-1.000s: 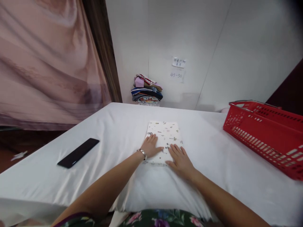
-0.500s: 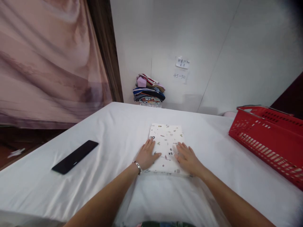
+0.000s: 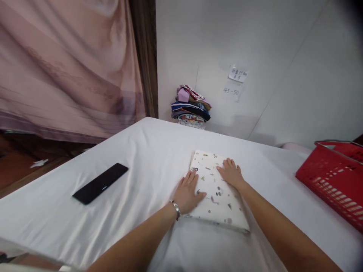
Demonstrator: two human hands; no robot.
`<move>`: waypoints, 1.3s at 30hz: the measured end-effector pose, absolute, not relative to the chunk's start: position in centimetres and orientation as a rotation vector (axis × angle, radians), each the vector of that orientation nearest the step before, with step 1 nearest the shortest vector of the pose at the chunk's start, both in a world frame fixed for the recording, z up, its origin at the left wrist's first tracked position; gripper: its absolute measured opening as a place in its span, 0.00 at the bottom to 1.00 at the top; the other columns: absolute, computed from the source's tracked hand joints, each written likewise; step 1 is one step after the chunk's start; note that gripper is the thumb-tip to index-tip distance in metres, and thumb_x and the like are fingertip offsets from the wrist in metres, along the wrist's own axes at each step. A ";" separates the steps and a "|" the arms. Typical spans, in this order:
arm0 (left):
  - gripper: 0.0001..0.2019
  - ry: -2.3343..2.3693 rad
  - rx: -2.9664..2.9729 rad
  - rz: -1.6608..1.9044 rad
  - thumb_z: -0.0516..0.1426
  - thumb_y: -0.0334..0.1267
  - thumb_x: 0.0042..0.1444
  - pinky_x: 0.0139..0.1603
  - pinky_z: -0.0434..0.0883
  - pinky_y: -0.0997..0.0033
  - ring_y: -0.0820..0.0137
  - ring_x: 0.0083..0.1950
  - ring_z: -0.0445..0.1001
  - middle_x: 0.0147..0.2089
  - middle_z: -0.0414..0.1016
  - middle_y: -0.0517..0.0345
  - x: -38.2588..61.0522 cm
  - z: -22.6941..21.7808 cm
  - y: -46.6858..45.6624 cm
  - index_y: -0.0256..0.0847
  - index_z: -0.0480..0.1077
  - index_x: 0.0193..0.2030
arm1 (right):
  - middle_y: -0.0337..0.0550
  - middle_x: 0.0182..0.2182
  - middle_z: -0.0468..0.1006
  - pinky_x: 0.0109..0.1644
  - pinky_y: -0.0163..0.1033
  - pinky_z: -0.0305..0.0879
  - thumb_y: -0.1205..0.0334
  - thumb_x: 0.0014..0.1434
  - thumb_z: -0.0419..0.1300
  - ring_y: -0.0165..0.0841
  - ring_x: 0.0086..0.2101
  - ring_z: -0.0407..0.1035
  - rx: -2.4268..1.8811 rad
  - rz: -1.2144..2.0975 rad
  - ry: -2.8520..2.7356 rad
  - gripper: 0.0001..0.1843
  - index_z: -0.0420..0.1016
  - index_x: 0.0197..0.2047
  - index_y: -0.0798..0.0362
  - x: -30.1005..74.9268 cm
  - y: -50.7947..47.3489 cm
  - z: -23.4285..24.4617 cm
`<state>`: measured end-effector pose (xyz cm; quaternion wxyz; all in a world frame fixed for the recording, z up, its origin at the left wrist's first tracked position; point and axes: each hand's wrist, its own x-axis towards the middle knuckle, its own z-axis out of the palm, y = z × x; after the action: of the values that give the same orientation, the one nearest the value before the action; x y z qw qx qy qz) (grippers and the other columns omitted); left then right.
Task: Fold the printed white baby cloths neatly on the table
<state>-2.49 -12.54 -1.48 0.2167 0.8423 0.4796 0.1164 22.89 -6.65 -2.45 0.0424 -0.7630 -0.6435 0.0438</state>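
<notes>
A folded white cloth with small coloured prints (image 3: pixel 217 196) lies flat on the white-covered table (image 3: pixel 147 158). My left hand (image 3: pixel 187 192), a bracelet on its wrist, rests flat on the cloth's left edge with fingers stretched out. My right hand (image 3: pixel 231 173) lies flat on the cloth's far right part, fingers spread forward. Neither hand grips anything.
A black phone (image 3: pixel 100 183) lies on the table to the left. A red plastic basket (image 3: pixel 334 177) stands at the right edge. A stack of folded clothes (image 3: pixel 190 106) sits by the wall at the back. A pink curtain (image 3: pixel 65 68) hangs on the left.
My right hand has slid forward along the cloth to its far part. The left hand stays on the left edge. The view has turned left, so the basket sits further right.
</notes>
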 end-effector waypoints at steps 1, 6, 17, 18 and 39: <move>0.37 1.327 2.330 0.327 0.43 0.58 0.54 0.65 0.41 0.58 0.63 0.68 0.32 0.68 0.32 0.55 -2.5 -1.4 -12.6 0.37 0.45 0.65 | 0.50 0.65 0.37 0.61 0.55 0.31 0.40 0.58 0.35 0.43 0.62 0.29 -2.306 0.106 -1.991 0.39 0.44 0.64 0.57 22.3 -6.4 -1.9; 0.36 1.319 2.333 0.366 0.43 0.58 0.54 0.65 0.41 0.57 0.63 0.68 0.33 0.68 0.34 0.57 -2.5 -1.7 -12.6 0.40 0.46 0.65 | 0.47 0.65 0.37 0.61 0.51 0.26 0.41 0.59 0.34 0.41 0.62 0.26 -2.050 0.101 -2.262 0.38 0.41 0.65 0.55 17.4 -3.8 0.1; 0.36 1.359 2.378 0.384 0.42 0.57 0.54 0.65 0.42 0.57 0.62 0.68 0.34 0.68 0.35 0.54 -2.3 -2.2 -12.6 0.38 0.47 0.65 | 0.42 0.65 0.38 0.62 0.47 0.24 0.38 0.58 0.30 0.34 0.63 0.29 -1.854 0.226 -2.485 0.39 0.38 0.66 0.53 14.3 -0.5 -2.0; 0.36 1.360 2.378 0.383 0.43 0.58 0.54 0.65 0.42 0.57 0.62 0.68 0.34 0.68 0.35 0.54 -2.3 -2.2 -12.6 0.38 0.47 0.65 | 0.43 0.65 0.39 0.62 0.47 0.25 0.38 0.58 0.30 0.34 0.63 0.29 -1.850 0.232 -2.483 0.39 0.39 0.66 0.53 14.4 -0.4 -2.1; 0.37 1.348 2.309 0.344 0.43 0.57 0.54 0.65 0.42 0.59 0.64 0.68 0.33 0.68 0.34 0.54 -2.5 -1.1 -12.7 0.35 0.46 0.65 | 0.51 0.48 0.72 0.34 0.41 0.70 0.45 0.52 0.54 0.39 0.39 0.71 -1.874 1.217 -0.930 0.35 0.55 0.60 0.52 25.9 -14.0 -1.3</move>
<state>-2.51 -12.65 -1.07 0.2211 0.8353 0.4877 0.1246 25.89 -14.01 -1.33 0.3530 -0.7245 -0.3595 0.4703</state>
